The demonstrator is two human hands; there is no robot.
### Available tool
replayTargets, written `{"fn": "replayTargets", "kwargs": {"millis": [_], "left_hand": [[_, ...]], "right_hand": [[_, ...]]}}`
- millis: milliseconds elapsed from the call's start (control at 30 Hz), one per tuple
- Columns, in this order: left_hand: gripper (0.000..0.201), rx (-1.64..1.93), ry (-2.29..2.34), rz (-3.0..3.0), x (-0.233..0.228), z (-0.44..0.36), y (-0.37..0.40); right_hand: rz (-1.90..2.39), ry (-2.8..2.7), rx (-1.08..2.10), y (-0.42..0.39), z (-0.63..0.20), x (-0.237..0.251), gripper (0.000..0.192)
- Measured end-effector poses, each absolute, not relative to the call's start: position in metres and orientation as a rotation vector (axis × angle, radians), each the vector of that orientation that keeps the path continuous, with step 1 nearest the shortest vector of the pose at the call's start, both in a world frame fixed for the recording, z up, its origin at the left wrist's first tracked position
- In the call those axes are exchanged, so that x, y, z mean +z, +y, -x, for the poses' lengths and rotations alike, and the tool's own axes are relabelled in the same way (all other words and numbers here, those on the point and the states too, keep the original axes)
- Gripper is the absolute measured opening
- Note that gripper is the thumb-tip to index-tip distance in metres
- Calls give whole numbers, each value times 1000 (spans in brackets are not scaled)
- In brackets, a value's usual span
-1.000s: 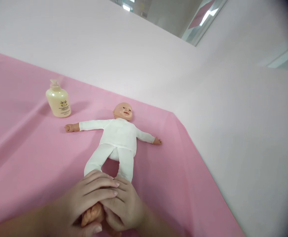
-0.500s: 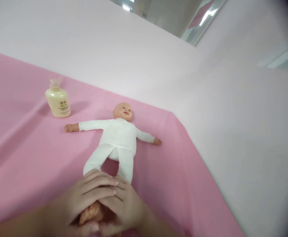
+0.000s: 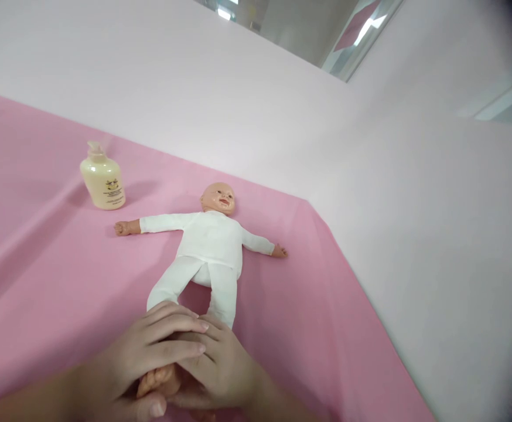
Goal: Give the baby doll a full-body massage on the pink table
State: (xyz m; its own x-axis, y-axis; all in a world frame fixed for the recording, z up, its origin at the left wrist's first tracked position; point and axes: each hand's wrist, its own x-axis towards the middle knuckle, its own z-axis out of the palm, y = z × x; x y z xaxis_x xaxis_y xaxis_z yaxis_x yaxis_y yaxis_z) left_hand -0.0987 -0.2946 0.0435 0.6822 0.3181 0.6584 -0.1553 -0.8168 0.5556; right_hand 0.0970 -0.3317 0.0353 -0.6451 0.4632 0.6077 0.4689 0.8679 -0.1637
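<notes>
Left hand (image 3: 148, 354) is curled round one foot (image 3: 161, 380) of the doll (image 3: 212, 237), which lies face-up, body just ahead. Right hand (image 3: 227, 366) is cupped alongside, can't tell what it's gripping. Looks like a foot-holding step; next move calls for light pressure.

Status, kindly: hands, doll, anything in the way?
Left hand holding doll's foot, right hand against left. Doll lying face-up, arms spread. Pump bottle aside, not blocking.

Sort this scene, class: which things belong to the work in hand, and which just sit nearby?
In the work:
Doll
Left hand and right hand, at its feet
Pink sheet, under it

Probably just nearby:
Bottle, untouched
White wall
</notes>
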Motion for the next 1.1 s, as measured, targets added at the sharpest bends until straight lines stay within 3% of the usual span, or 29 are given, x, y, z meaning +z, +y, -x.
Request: {"fn": "replayTargets", "kwargs": {"millis": [200, 533, 833, 1100], "left_hand": [[56, 1051, 113, -2300, 40, 100, -292], [49, 1054, 157, -2306, 41, 101, -296], [52, 1011, 208, -2360, 43, 97, -303], [43, 1026, 209, -2350, 42, 99, -304]], "right_hand": [[736, -2410, -27, -333, -96, 29, 25], [715, -2385, -47, -333, -94, 30, 26], [664, -2443, -3, -333, -99, 31, 49], [640, -2330, -1, -332, -93, 32, 26]]}}
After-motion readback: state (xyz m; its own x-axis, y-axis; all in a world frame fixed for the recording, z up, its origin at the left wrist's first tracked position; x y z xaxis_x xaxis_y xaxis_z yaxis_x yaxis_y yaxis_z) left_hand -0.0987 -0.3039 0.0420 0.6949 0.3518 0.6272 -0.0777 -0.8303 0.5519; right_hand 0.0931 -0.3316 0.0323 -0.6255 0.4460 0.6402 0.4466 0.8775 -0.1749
